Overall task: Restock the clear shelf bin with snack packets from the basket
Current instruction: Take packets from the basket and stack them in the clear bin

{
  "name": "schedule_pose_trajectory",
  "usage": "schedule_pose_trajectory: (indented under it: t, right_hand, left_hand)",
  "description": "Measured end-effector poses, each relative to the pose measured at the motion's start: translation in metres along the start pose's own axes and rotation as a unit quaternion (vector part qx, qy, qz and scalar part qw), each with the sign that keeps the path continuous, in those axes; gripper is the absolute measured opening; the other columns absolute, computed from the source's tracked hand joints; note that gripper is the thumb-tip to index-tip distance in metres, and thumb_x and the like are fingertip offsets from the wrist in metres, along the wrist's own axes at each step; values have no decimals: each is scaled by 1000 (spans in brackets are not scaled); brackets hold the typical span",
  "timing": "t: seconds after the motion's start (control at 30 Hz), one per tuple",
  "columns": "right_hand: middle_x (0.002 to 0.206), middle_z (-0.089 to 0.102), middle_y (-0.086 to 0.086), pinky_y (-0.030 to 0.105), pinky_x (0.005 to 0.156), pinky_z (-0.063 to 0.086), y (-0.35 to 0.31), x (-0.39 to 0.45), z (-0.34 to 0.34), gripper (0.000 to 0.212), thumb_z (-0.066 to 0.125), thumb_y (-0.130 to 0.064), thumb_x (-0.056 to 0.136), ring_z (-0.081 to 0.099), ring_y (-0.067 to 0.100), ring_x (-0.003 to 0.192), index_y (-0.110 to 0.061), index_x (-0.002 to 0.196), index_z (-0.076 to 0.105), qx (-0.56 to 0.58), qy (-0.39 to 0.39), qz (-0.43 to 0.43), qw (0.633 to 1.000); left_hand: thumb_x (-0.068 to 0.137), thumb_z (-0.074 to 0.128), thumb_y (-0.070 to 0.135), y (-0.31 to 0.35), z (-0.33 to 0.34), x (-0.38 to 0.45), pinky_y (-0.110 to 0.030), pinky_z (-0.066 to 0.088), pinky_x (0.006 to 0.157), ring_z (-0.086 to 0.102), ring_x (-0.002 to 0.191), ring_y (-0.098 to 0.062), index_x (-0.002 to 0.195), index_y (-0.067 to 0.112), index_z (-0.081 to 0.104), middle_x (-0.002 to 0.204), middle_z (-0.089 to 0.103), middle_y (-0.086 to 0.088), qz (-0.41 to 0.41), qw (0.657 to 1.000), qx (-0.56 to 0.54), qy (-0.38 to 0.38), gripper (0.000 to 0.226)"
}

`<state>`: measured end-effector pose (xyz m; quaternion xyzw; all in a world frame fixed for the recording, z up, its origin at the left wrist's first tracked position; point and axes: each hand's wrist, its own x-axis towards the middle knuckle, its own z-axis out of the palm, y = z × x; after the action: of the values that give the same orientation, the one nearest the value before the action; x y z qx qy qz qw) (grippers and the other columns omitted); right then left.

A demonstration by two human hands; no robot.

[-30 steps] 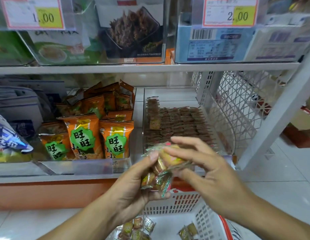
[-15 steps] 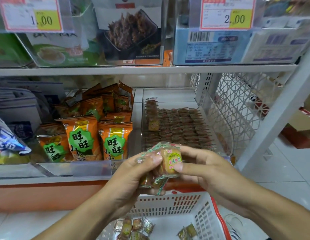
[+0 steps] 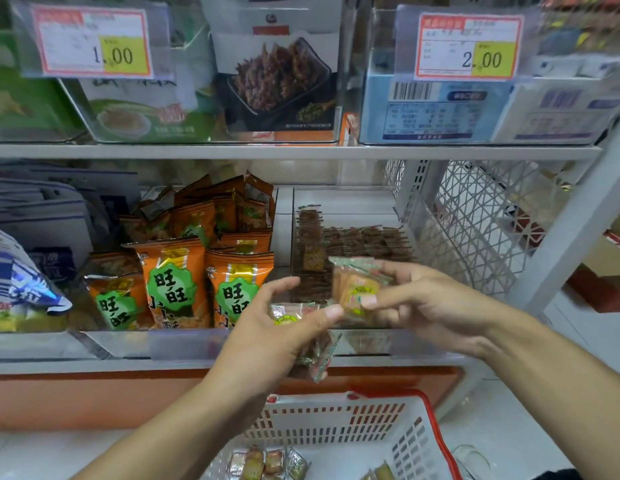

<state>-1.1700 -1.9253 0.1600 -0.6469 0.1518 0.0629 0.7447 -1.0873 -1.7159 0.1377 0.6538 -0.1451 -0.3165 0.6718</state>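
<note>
Two hands, both holding | right hand (image 3: 428, 303) pinches small stack of snack packets (image 3: 357, 289), now lifted off left's bundle toward clear shelf bin (image 3: 414, 216) | left hand (image 3: 277, 336) grips remaining packets (image 3: 313, 344) | bin part-filled | basket (image 3: 339, 424) below, few packets left | judged: placement next.

Even, bright indoor light, soft shadows, mild motion blur throughout, and wide-angle bending toward the edges.

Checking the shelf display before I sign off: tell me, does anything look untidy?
Yes. In the orange packets' bin, the back packets lean at mixed angles, unlike the upright front row. Nothing looks spilled or torn.
</note>
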Motion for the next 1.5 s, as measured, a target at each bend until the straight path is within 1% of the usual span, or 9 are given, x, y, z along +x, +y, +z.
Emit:
schedule_pose_trajectory:
  t: [0.13, 0.33, 0.43, 0.83, 0.93, 1.07, 1.17, 1.33, 1.5]
  right_hand:
    - [113, 71, -11, 30, 91, 54, 5, 38, 6, 63, 87, -23, 74, 68, 10, 102, -30, 129, 56, -295, 207, -34, 932]
    - [102, 66, -7, 21, 66, 47, 22, 102, 27, 32, 68, -11, 86, 61, 9, 87, -34, 104, 55, -307, 249, -35, 918]
    - [111, 64, -1, 18, 58, 39, 27, 117, 33, 48, 56, -6, 90, 54, 6, 79, -29, 130, 46, -308, 276, -37, 910]
    - [136, 56, 11, 25, 76, 45, 26, 119, 37, 80, 51, -6, 92, 60, 26, 103, -31, 159, 16, -425, 175, -45, 887]
    - [141, 50, 15, 26, 78, 44, 28, 118, 34, 82, 52, -5, 91, 56, 26, 103, -26, 160, 13, -455, 160, -49, 875]
    - [151, 43, 11, 22, 80, 45, 30, 115, 29, 89, 57, -11, 93, 56, 26, 118, -31, 161, 3, -456, 133, -68, 877]
    - [146, 49, 5, 12, 64, 44, 20, 103, 30, 86, 63, -17, 93, 62, 19, 104, -38, 158, 11, -434, 179, -79, 879]
    - [105, 68, -17, 20, 76, 47, 11, 46, 43, 36, 59, -62, 89, 64, 4, 95, -42, 119, 59, -276, 266, -249, 889]
    - [78, 60, -21, 22, 56, 46, 34, -9, 71, 72, 67, -90, 58, 52, -3, 61, -52, 118, 55, -291, 140, -170, 931]
  left_hand:
    - [41, 95, 63, -5, 3, 3, -44, 56, 98, 66, 116, -17, 137, 58, 43, 129, 59, 17, 0, 1000, -6, 0, 109]
    - [41, 94, 62, -9, 5, 9, -41, 59, 93, 71, 101, -8, 133, 55, 44, 114, 67, 20, -15, 1000, -7, 17, 105]
    - [47, 96, 57, -12, 4, 13, -34, 60, 85, 73, 98, -8, 130, 53, 47, 118, 69, 15, -18, 999, -17, 32, 97]
    - [43, 95, 57, -12, 3, 15, -29, 59, 83, 74, 95, -7, 134, 48, 49, 117, 71, 14, -25, 999, -35, 22, 101]
    - [48, 96, 57, -9, 5, 14, -20, 58, 57, 75, 78, -1, 122, 50, 52, 104, 72, 12, -29, 998, -56, 20, 86]
    - [47, 79, 75, -6, 9, 12, -41, 61, 87, 72, 97, -9, 123, 50, 54, 87, 77, 20, -26, 997, -43, 50, 83]
    - [62, 72, 80, -2, 12, 3, -56, 54, 98, 68, 115, -29, 123, 43, 59, 117, 74, 3, -25, 992, -85, 89, 73]
    - [93, 55, 61, 0, 11, -8, -37, 62, 60, 77, 91, -26, 107, 32, 70, 109, 75, -4, -54, 977, -156, 132, 36]
    - [100, 45, 58, 1, 11, -10, -45, 62, 77, 75, 100, -28, 113, 36, 70, 117, 74, -8, -28, 980, -154, 123, 37]
